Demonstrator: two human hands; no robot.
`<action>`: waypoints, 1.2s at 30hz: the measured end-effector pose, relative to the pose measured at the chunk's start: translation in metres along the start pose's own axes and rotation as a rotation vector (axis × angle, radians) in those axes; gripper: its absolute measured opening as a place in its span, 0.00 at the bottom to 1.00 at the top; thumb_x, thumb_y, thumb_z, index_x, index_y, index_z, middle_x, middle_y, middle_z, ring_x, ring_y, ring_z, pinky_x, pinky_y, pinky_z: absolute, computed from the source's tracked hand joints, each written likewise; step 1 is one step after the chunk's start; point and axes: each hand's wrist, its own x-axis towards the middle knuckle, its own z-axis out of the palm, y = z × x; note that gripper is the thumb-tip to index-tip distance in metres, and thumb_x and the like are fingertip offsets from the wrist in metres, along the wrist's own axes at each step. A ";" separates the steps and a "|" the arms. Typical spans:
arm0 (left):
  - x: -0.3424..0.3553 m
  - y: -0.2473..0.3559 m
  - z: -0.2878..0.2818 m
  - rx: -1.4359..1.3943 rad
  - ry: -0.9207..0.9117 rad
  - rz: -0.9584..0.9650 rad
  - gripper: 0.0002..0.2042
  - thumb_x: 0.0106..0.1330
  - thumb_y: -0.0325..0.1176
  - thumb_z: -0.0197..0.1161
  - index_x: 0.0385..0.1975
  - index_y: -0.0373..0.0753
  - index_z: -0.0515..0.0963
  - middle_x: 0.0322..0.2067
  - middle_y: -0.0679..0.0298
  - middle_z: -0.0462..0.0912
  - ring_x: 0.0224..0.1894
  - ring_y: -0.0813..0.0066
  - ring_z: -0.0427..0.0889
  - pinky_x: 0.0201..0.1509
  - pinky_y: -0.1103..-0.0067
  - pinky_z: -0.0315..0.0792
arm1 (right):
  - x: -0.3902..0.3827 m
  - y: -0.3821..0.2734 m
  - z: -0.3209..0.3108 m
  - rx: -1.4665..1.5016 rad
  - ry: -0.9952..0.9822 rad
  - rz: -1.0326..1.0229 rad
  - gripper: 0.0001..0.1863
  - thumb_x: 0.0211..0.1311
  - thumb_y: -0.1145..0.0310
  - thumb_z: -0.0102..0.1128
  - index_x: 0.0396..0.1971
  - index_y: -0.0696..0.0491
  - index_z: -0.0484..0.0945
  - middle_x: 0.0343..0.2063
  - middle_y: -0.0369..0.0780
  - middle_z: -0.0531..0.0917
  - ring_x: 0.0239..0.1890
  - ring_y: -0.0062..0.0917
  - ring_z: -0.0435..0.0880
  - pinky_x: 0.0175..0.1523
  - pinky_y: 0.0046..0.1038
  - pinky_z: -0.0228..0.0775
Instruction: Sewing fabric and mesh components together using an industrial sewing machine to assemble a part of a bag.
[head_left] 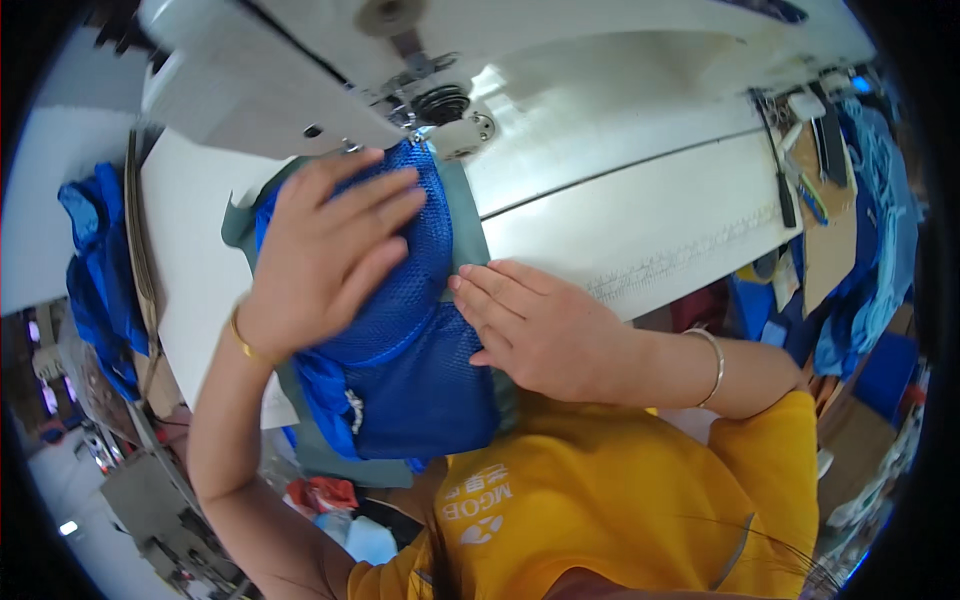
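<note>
Grips: two, the left hand (335,240) and the right hand (540,325)
Bangles (717,370): two, one per wrist
Sewing machine (250,80): one, toward the surface's (570,240) far edge
Blue mesh piece (430,385): one, toward the near edge
White cord (355,410): one, on that piece
Ruler scale (680,260): one, along the near edge, rightward

Under your left hand (335,245), the mesh fabric (428,250) is vivid blue with a fine netted pattern; the cloth (466,215) by your right hand (545,325) is grey-green. Your left wrist's bracelet (240,338) is gold-coloured, your right wrist's bangle (718,365) silvery. Your shirt (620,470) is yellow with white print (483,530), and the tabletop (640,220) beyond your right hand is white.
</note>
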 end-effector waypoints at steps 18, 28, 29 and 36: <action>-0.021 0.047 0.004 -0.079 0.055 0.218 0.24 0.57 0.24 0.61 0.57 0.29 0.78 0.58 0.52 0.80 0.56 0.57 0.81 0.57 0.71 0.79 | 0.000 -0.007 -0.005 -0.103 -0.056 0.008 0.30 0.64 0.55 0.60 0.53 0.68 0.80 0.56 0.50 0.82 0.63 0.38 0.77 0.72 0.37 0.65; -0.025 0.051 0.003 0.118 0.141 0.262 0.17 0.55 0.28 0.61 0.43 0.30 0.84 0.45 0.55 0.85 0.44 0.63 0.83 0.45 0.75 0.80 | -0.003 -0.004 -0.002 -0.055 -0.028 0.003 0.29 0.62 0.57 0.61 0.51 0.68 0.81 0.57 0.49 0.82 0.64 0.38 0.76 0.71 0.38 0.66; -0.027 0.057 0.000 0.142 0.104 0.215 0.17 0.55 0.29 0.61 0.44 0.30 0.85 0.45 0.56 0.85 0.45 0.63 0.82 0.45 0.74 0.80 | -0.004 -0.004 -0.001 -0.047 -0.017 0.010 0.28 0.62 0.57 0.61 0.51 0.68 0.81 0.57 0.50 0.82 0.64 0.39 0.76 0.71 0.38 0.66; -0.023 0.054 0.009 0.071 0.221 0.229 0.16 0.56 0.29 0.62 0.44 0.33 0.86 0.46 0.57 0.85 0.47 0.65 0.80 0.52 0.71 0.78 | -0.005 -0.003 0.001 -0.087 0.057 -0.002 0.23 0.65 0.59 0.60 0.46 0.66 0.85 0.53 0.50 0.84 0.61 0.38 0.78 0.66 0.35 0.67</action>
